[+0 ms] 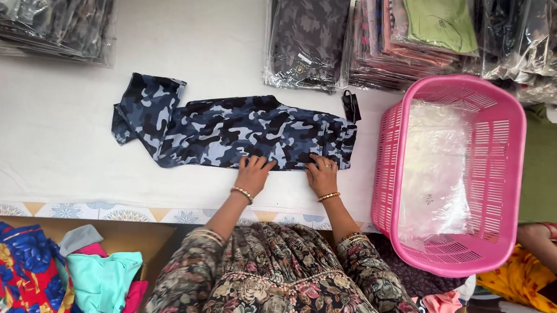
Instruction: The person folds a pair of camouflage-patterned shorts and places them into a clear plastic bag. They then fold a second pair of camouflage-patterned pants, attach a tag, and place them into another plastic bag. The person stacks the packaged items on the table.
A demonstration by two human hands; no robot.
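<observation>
The blue camouflage garment (230, 131) is lying stretched across the middle of the white table (50, 142), already folded lengthwise into a long narrow strip, with its left end turned up and back a little. The crosswise folds are not yet made, so by my judgement the folding is sitting roughly at its midpoint: narrowed, but not reduced to a packet and not bagged. The left hand (253, 173) is pressing flat on the near edge of the strip, fingers spread and gripping nothing. The right hand (322, 174) is doing the same just to the right, open and flat on the cloth near its right end, wearing a ring and a bangle. A small dark tag (350, 105) is hanging off the far right corner of the garment.

Just to the right, a pink plastic basket (507, 158) is holding clear plastic bags (435, 174). Along the far edge, stacks of bagged clothes (307, 37) are sitting, with another pile of wrapped items (49, 19) at the far left. At the near left, a cardboard box (158, 235) is holding loose bright garments (101, 274). Another person's arm (544, 246) is showing at the near right.
</observation>
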